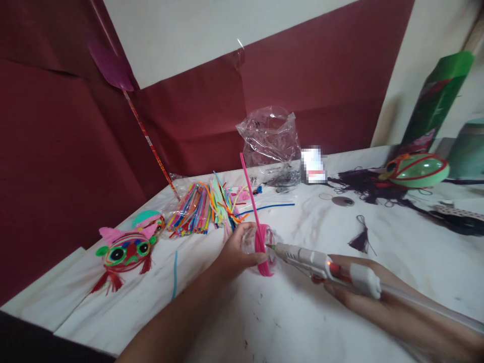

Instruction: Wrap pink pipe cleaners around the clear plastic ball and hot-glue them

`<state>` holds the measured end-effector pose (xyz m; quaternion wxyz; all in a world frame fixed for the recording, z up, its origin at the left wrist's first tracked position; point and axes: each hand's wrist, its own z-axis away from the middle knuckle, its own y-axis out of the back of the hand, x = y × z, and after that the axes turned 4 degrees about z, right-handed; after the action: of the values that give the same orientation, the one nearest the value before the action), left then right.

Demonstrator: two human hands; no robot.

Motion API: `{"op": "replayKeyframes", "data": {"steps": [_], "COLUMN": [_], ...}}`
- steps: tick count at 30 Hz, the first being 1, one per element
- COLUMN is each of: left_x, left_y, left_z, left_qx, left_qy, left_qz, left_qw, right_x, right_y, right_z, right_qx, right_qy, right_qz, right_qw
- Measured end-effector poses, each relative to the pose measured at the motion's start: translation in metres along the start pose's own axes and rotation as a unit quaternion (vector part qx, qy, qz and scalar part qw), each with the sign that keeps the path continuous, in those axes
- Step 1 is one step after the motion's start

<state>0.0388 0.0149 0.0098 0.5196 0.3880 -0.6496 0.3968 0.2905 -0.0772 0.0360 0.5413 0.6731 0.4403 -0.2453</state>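
Note:
My left hand [236, 254] is closed around a clear plastic ball [252, 241] that has a pink pipe cleaner [254, 212] wrapped round it, with one end sticking up. My right hand [363, 295] grips a white hot glue gun [325, 264]. Its nozzle touches the pink wrap on the ball. Both hands hover just above the white marble table [302, 322].
A heap of coloured pipe cleaners [206, 204] lies behind the ball. A finished pink-eared fish face [124, 252] sits at the left. A clear plastic bag [270, 143], a dark tassel [361, 239] and a green-and-red ball [416, 170] are farther back.

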Motion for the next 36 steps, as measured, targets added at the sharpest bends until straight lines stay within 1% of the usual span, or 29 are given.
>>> {"op": "replayKeyframes", "data": {"steps": [5,8,13,17,21,27,31,36], "left_x": [0.0026,0.0054,0.0057,0.0028,0.0026,0.0014,-0.0004,-0.0014], "left_y": [-0.0009,-0.0028,-0.0033,-0.0008,-0.0005,-0.0013,-0.0009,-0.0018], "left_z": [0.0007,0.0009,-0.0003,-0.0001,0.0013,0.0015,0.0013,0.0012], "left_qx": [0.025,0.016,0.019,0.007,0.006,0.007,0.013,0.0], "left_qy": [0.01,0.008,0.006,0.007,0.004,0.004,-0.003,-0.007], "left_qz": [-0.025,-0.01,-0.006,-0.003,-0.008,-0.005,-0.021,0.007], "left_qw": [0.999,1.0,1.0,1.0,1.0,1.0,1.0,1.0], "right_x": [-0.0002,0.0017,0.0046,0.0053,0.005,0.0047,0.0037,0.0031], "right_y": [-0.0001,-0.0011,-0.0016,-0.0007,-0.0003,-0.0006,0.0005,0.0025], "right_z": [0.0009,0.0001,-0.0017,-0.0036,-0.0026,-0.0016,-0.0018,-0.003], "right_qx": [0.007,0.006,-0.007,0.0,-0.001,0.014,-0.005,-0.02], "right_qy": [0.002,0.005,0.009,0.008,0.018,0.014,0.011,0.02], "right_qz": [0.002,-0.001,-0.005,-0.002,-0.003,0.01,0.009,0.01], "right_qw": [1.0,1.0,1.0,1.0,1.0,1.0,1.0,1.0]}}
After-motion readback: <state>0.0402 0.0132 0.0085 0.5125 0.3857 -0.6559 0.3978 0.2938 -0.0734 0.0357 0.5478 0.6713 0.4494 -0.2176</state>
